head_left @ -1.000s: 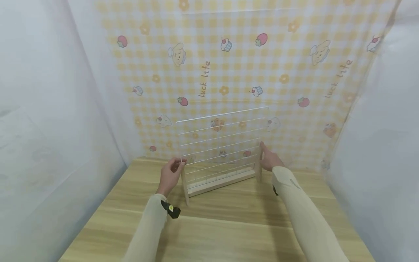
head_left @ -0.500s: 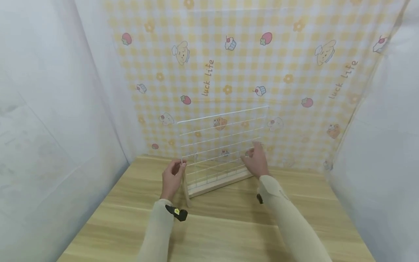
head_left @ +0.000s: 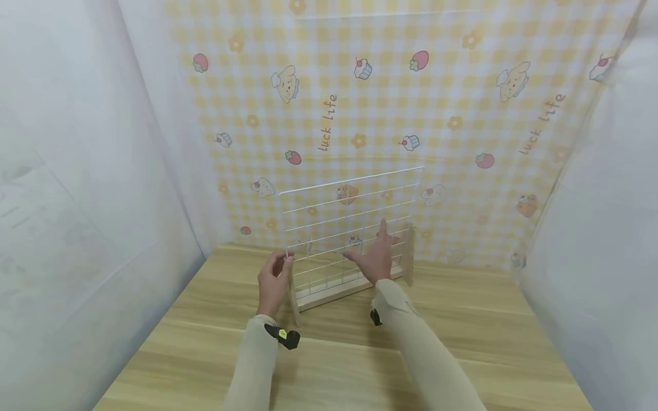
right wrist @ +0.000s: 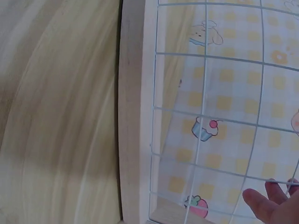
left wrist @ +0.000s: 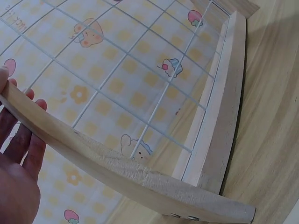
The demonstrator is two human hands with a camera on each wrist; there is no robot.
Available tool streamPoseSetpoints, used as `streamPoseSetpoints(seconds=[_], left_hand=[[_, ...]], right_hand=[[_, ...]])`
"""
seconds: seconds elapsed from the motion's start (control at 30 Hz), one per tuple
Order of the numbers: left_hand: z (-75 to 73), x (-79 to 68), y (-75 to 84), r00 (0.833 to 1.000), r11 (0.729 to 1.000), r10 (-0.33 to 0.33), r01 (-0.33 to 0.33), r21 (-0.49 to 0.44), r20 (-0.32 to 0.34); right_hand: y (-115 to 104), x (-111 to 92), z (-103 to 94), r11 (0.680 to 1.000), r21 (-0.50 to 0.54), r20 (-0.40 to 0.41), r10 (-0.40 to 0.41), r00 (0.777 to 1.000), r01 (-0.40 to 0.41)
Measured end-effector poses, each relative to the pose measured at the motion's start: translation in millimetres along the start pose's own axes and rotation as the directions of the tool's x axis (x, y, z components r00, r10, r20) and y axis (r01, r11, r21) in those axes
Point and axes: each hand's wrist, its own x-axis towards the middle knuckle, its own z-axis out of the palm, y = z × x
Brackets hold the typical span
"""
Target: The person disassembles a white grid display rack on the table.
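A white wire grid panel (head_left: pixel 334 217) stands upright in a pale wooden stand, its lower edge along the wooden base bar (head_left: pixel 349 290). My left hand (head_left: pixel 272 282) grips the upper end of the left wooden side piece (left wrist: pixel 112 163), thumb on one side and fingers on the other. My right hand (head_left: pixel 376 257) is in front of the grid, right of its middle, thumb and forefinger spread apart. Its fingertips (right wrist: pixel 252 198) are close to the wires in the right wrist view; I cannot tell whether they touch. Nothing is held there. The right side piece (head_left: pixel 408 257) stands apart from the hand.
The stand rests at a slant on a wood-grain table (head_left: pixel 329 365), near its back. Behind rises a yellow checked cloth (head_left: pixel 360 103) with cartoon prints. White sheets hang on the left (head_left: pixel 77 171) and right (head_left: pixel 601 245).
My right hand has let go of the right side piece and moved left, in front of the grid. The left hand keeps its hold. The view has shifted slightly.
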Motion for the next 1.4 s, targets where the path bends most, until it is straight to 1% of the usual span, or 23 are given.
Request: streamPoseSetpoints(seconds=[0.1,0.17,0.23,0.33,0.4,0.57,0.7,0.87,0.97,1.07,1.2,1.3,1.4], left_hand=[[-1.1,-0.7,0.0,1.000,1.000,-0.006,0.006,-0.007,-0.018],[-0.5,-0.4,-1.4,1.000,1.000,-0.008,0.008,-0.025,-0.019],[0.7,-1.1,-1.4,1.000,0.999,-0.007,0.006,-0.038,-0.020],[2.4,-2.6,-0.8,0.999,0.999,0.005,-0.007,-0.054,-0.033],[2.8,-3.5,0.1,0.999,0.999,0.011,-0.013,-0.051,-0.046],[6.2,-7.0,-1.9,0.999,0.999,0.011,-0.013,-0.038,-0.051],[6.0,-7.2,-1.8,0.998,1.000,0.026,-0.027,-0.011,-0.055],[3.4,-4.7,1.4,0.997,1.000,0.019,-0.017,0.017,-0.070],[1.9,-3.5,1.7,0.997,1.000,0.001,-0.001,0.010,-0.075],[1.8,-2.3,1.6,0.998,1.000,-0.002,0.002,-0.004,-0.070],[3.9,-2.0,2.8,0.997,1.000,-0.006,0.005,-0.003,-0.077],[5.1,-2.9,5.2,0.996,1.000,-0.019,0.019,0.001,-0.082],[4.2,-2.9,8.3,0.996,1.000,-0.021,0.021,-0.002,-0.085]], right_hand=[[-3,0,8.3,0.998,-0.057,-0.023,0.019,1.000,-0.021],[-4,1,12.7,0.995,-0.080,-0.046,0.049,0.998,-0.053],[-4,1,15.9,0.993,-0.086,-0.066,0.072,0.995,-0.077],[-3,2,19.2,0.994,-0.068,-0.090,0.074,0.993,-0.081],[-2,2,20.3,0.996,-0.058,-0.095,0.056,0.994,-0.062],[4,-2,17.1,0.996,-0.092,-0.109,0.014,0.994,-0.024],[1,0,13.7,0.995,-0.093,-0.132,-0.035,0.991,0.022],[-15,9,9.3,0.989,-0.114,-0.180,-0.113,0.977,0.093],[-25,12,6.8,0.987,-0.121,-0.188,-0.127,0.974,0.106],[-34,16,3.5,0.984,-0.126,-0.202,-0.150,0.968,0.126],[-44,22,-3.3,0.973,-0.182,-0.213,-0.178,0.961,0.140],[-54,28,-9.4,0.952,-0.267,-0.201,-0.209,0.957,0.151],[-67,37,-15.4,0.925,-0.318,-0.193,-0.278,0.941,0.208]])
